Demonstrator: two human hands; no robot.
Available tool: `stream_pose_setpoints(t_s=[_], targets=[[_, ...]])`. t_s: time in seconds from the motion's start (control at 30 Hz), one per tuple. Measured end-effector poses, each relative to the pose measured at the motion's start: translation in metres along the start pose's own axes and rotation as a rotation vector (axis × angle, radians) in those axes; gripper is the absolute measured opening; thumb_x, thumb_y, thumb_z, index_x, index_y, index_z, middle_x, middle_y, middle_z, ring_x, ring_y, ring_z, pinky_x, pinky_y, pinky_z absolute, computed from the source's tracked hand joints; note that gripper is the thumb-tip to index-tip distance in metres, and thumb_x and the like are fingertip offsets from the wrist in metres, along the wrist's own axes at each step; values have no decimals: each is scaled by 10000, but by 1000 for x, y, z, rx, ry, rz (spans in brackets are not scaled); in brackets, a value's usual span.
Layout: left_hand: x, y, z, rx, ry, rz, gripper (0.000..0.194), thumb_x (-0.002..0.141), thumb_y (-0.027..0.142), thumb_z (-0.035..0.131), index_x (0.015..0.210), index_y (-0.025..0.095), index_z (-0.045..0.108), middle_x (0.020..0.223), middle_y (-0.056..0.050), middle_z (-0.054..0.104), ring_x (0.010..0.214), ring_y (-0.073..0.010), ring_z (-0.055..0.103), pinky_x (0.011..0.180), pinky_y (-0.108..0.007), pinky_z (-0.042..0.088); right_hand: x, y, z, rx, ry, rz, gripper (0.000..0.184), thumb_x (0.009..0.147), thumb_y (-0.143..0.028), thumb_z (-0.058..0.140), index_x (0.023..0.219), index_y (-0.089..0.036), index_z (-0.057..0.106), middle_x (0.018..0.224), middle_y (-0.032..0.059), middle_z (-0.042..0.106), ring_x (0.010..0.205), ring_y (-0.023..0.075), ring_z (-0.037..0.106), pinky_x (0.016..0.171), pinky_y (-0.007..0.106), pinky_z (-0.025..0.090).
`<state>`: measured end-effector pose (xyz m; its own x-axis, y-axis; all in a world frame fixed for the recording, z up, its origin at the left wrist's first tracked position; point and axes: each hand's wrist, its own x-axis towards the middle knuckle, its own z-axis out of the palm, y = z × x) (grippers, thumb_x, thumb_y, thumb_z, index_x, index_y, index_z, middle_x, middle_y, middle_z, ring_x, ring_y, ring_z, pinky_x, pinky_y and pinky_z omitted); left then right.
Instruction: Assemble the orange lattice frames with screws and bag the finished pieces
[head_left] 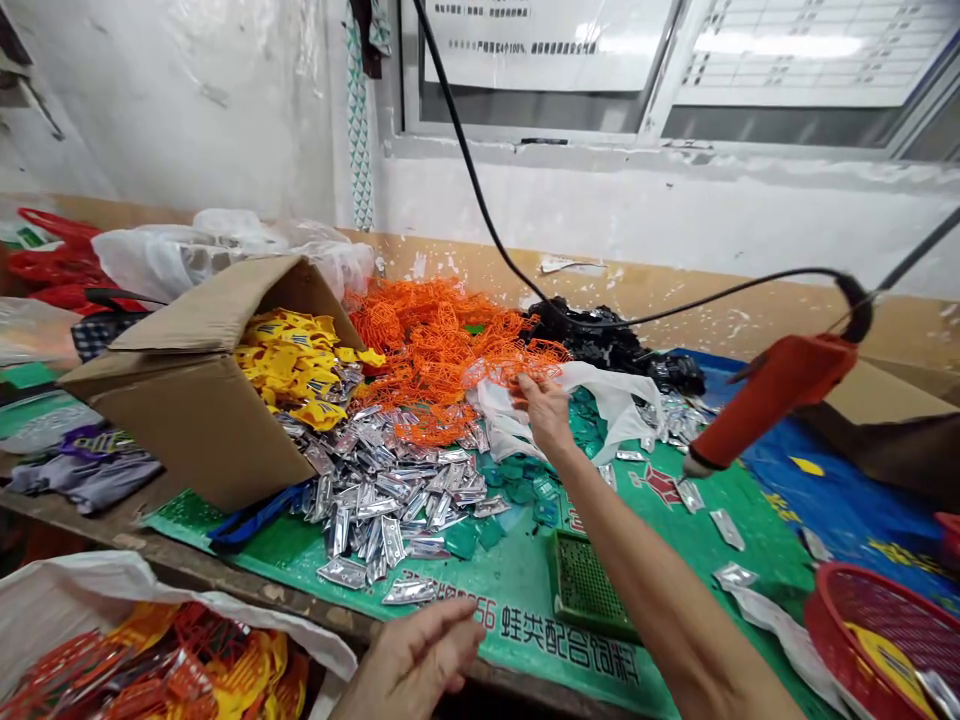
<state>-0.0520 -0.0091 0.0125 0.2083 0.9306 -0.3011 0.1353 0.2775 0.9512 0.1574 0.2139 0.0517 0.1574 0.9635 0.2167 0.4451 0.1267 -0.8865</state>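
Fingers (531,392) pinch orange mesh (442,350), apparently, beside white bag (607,400).

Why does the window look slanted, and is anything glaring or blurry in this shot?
In the head view, wide-angle distortion tilts the white-framed window; glare whitens the printed paper notice; silver foil packets glint; the bare left hand looks slightly soft.

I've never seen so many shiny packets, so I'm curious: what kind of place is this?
Probably a small workshop that handles packaging. A heap of silver foil sachets, a cardboard box spilling yellow sachets, and a tangle of orange plastic lattice cover the bench.
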Motion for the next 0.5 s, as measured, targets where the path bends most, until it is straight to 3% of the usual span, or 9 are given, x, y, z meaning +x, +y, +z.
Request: stream_pose_setpoints(t_s=[0.07, 0.13, 0.23, 0.3, 0.5], targets=[[17, 5, 7, -172, 88, -34, 413, 705, 474, 733, 1015, 202, 751, 975, -102, 759, 939, -284, 680, 738, -319, 557, -35, 0, -14, 166, -67, 73, 343, 927, -437, 504, 1042, -127, 598, 928, 52, 659, 707, 119, 629, 629, 278, 535], [30, 7, 9, -230, 262, 20, 430, 689, 448, 753, 1040, 202, 738, 1054, -96, 741, 1003, -287, 658, 840, -337, 524, -75, 5, -27, 293, -155, 158, 408, 841, -523, 563, 841, -118, 616, 685, 18, 637, 457, 75, 518, 440, 215, 422], [43, 10, 11, -264, 387, 75, 468, 692, 429, 752, 1093, 192, 705, 1145, -92, 707, 1087, -280, 622, 924, -341, 475, -121, 16, -39, 435, -248, 289, 439, 686, -564, 683, 675, -139, 571, 521, -22, 561, 340, 36, 382, 350, 182, 267], [47, 10, 15, -297, 336, 62, 507, 688, 448, 752, 1113, 180, 687, 1170, -100, 693, 1091, -279, 615, 888, -338, 488, -138, 21, -39, 508, -274, 366, 458, 636, -580, 709, 652, -154, 542, 504, -36, 542, 324, 28, 351, 338, 178, 238], [40, 6, 30, -561, -24, 14, 512, 738, 517, 706, 1132, 193, 656, 1159, -110, 685, 1084, -278, 604, 763, -324, 513, -157, 23, -24, 637, -322, 465, 524, 581, -656, 684, 725, -190, 493, 535, -79, 497, 331, 18, 290, 337, 178, 257]])
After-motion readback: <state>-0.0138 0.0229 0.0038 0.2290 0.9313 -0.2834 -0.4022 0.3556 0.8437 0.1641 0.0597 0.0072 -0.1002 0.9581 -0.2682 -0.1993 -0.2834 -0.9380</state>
